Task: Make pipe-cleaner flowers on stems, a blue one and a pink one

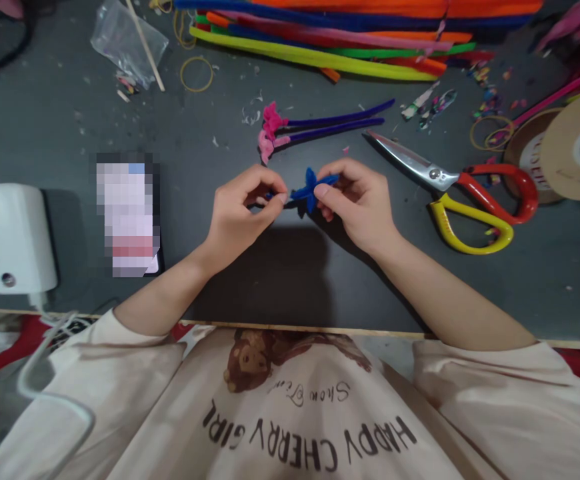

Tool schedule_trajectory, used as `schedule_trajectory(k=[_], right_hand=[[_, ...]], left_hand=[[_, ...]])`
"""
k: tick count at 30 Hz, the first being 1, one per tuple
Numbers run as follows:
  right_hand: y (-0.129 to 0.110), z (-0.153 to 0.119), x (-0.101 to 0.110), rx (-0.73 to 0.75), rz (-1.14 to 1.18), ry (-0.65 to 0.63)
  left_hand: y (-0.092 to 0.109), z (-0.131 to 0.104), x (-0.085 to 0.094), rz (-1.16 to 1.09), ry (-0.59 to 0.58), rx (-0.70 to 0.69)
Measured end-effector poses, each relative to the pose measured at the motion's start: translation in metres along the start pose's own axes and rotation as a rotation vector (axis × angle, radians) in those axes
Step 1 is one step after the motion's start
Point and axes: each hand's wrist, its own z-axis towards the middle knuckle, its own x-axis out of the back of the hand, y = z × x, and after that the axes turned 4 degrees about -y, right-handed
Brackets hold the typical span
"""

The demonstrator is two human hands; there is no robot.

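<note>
Over the middle of the dark table, my right hand (357, 203) pinches a blue pipe-cleaner flower (310, 189) with several pointed petals. My left hand (250, 210) is closed, thumb against fingertips, just left of the flower. A thin piece runs from the flower to its fingertips, and a bit of blue shows behind the fingers. Beyond my hands lie two finished-looking flowers, a hot pink one (273, 120) and a light pink one (267, 145), each on a dark purple stem pointing right. Large scissors (435, 175) with one red and one yellow handle rest right of my right hand.
Bundled coloured pipe cleaners (320, 43) lie along the far side. Ribbon spools (577, 147) stand at right. A blurred-screen phone (127, 217) and a white power bank (14, 237) with a cable are at left. A plastic bag (125, 40) and rubber bands (197, 73) lie far left.
</note>
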Motion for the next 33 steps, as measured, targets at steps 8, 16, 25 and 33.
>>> schedule_trajectory(k=[8,16,25,33], right_hand=[[-0.0051,-0.0013,-0.0005,-0.011,-0.149,-0.114],[0.0005,-0.0051,-0.0029,-0.027,-0.149,-0.143],[0.0013,-0.0016,0.001,-0.047,-0.045,-0.05],[-0.0077,-0.0029,-0.001,0.0,-0.106,-0.136]], left_hand=[[-0.0006,-0.0016,0.0019,-0.031,-0.19,-0.098],[0.0028,0.0,0.0005,-0.156,-0.122,0.054],[0.004,0.0029,0.0,-0.201,-0.01,0.098],[-0.0002,0.0005,0.0005,-0.182,-0.146,-0.003]])
